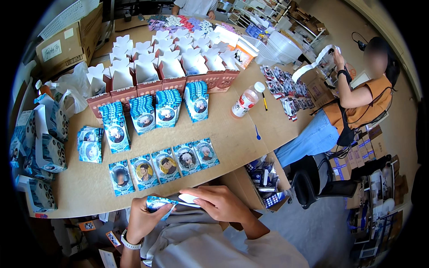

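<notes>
My left hand [145, 216], at the lower edge of the table, grips a blue illustrated packet [156, 203] with thumb and fingers. Just to its right, my right hand [216, 205] pinches a white rounded object [187, 198] at the packet's right end; what this object is, I cannot tell. A row of several blue cards with round character pictures [165, 164] lies above my hands. Behind it stand several stacks of similar packets [166, 114], with a smaller pile [90, 152] at the left.
Open brown-and-white boxes [147, 71] fill the table's back [232, 147]. Blue boxes [51, 152] line the left; a bottle [243, 102], pen and red-white packets are right. A seated person [357, 98] holds a white strip; another is at the back. An open carton [279, 178] sits below.
</notes>
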### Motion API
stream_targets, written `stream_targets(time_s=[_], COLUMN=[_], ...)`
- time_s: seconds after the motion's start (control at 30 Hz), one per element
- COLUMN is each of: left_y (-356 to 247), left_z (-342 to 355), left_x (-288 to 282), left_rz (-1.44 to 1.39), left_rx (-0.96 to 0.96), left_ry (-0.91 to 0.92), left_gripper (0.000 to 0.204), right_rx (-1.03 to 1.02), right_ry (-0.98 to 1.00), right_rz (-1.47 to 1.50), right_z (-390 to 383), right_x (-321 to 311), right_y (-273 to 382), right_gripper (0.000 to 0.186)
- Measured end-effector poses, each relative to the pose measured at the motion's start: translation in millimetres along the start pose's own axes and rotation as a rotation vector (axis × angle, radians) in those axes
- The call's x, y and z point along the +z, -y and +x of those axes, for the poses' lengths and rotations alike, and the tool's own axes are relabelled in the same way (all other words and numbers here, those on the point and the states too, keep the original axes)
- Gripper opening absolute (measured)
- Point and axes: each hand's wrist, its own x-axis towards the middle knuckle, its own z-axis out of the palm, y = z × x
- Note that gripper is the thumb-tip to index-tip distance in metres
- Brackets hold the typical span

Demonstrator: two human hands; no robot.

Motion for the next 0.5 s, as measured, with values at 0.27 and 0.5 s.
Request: stream_targets(time_s=[0.27, 0.5], left_y=[3.6, 10.2], left_z=[-3.8, -5.1], left_x=[-1.1, -1.7], left_rz=[-0.044, -0.031], left_rx=[-0.007, 0.038], left_ry=[-0.031, -0.079], left_gripper=[0.007, 0.009], right_rx=[-0.028, 0.015], right_ry=[-0.020, 0.003], right_rz=[-0.067, -0.016], right_z=[2.3, 3.5], right_x=[6.5, 8.6], right_y=[-2.5, -1.3], right_gripper=[0.042, 0.044])
